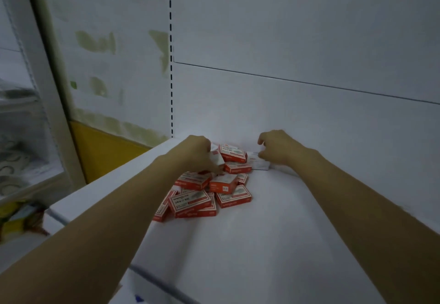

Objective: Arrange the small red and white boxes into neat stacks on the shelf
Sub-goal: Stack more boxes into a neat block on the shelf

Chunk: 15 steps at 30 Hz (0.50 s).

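Several small red and white boxes (202, 194) lie in a loose, untidy heap on the white shelf (273, 232), near its back left corner. My left hand (197, 154) reaches into the far side of the heap, its fingers curled round a box (217, 157) standing on edge. My right hand (278, 148) is at the back wall, to the right of the heap, and pinches a pale box (257, 162) lying there. Two red boxes (234, 158) sit one on the other between my hands.
The white back panel (309, 113) rises right behind the boxes, with a slotted upright (171, 65) at its left. The shelf's left edge (107, 180) drops away to a yellow panel (104, 149). A glass-fronted cabinet (23, 113) stands further left.
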{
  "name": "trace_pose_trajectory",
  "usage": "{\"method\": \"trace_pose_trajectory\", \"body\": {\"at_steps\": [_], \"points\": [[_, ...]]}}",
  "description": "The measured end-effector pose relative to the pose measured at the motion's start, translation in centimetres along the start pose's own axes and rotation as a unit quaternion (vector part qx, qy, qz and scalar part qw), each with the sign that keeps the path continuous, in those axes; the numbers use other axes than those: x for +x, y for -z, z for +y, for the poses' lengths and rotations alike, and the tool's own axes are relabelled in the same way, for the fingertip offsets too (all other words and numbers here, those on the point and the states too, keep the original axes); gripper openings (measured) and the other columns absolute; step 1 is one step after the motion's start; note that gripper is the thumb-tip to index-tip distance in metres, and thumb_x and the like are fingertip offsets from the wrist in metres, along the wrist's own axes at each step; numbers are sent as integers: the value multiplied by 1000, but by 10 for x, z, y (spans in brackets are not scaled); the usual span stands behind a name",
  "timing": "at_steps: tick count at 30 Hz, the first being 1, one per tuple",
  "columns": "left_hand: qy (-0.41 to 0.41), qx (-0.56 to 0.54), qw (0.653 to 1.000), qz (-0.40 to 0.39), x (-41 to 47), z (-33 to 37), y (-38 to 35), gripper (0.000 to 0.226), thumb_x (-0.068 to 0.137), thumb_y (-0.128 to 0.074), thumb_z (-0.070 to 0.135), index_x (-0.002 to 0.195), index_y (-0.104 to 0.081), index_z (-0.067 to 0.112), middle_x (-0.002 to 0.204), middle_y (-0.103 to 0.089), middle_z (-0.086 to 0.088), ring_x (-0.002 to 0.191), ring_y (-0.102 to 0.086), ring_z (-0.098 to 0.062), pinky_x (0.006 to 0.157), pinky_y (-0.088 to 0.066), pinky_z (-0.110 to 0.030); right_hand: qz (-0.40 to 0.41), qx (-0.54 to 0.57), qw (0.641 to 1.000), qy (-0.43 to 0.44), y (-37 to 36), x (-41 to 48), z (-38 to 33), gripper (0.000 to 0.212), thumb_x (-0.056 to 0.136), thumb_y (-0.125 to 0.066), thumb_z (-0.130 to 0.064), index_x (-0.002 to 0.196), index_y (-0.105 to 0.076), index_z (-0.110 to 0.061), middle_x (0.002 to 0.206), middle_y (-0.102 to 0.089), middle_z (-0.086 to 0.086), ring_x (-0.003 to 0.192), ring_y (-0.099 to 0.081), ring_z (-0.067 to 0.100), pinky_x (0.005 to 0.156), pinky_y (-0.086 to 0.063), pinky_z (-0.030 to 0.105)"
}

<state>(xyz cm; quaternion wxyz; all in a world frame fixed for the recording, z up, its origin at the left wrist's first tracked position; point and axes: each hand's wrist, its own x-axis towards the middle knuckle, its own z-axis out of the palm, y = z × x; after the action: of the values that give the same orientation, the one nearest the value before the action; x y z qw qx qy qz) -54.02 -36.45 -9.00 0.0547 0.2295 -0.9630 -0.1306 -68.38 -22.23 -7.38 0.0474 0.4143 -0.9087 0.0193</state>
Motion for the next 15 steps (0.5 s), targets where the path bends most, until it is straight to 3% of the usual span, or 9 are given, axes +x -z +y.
{"method": "trace_pose_trajectory", "body": {"at_steps": [7, 12, 15], "points": [[-102, -29, 994, 33, -13, 9, 8, 52, 72, -73, 33, 118, -60, 12, 113, -59, -5, 98, -52, -19, 84, -44, -27, 5, 12, 998, -59, 12, -44, 6, 40, 89, -58, -19, 126, -52, -5, 126, -55, 14, 115, -52, 27, 94, -44, 33], [-167, -105, 980, 27, -25, 35, 5, 51, 72, -77, 32, 119, -63, 16, 113, -58, -2, 95, -53, -15, 82, -44, -24, 3, 11, 994, -111, 12, -87, 19, 40, 90, -53, -13, 129, -50, -7, 127, -53, 13, 114, -51, 27, 92, -44, 30], [-196, -201, 960, -9, -29, 57, -4, 46, 74, -77, 20, 118, -63, 16, 114, -64, -2, 93, -60, -14, 83, -50, -24, 0, 4, 987, -160, 13, -123, 34, 35, 88, -51, -12, 122, -54, -4, 122, -56, 14, 111, -53, 29, 93, -46, 35]]}}
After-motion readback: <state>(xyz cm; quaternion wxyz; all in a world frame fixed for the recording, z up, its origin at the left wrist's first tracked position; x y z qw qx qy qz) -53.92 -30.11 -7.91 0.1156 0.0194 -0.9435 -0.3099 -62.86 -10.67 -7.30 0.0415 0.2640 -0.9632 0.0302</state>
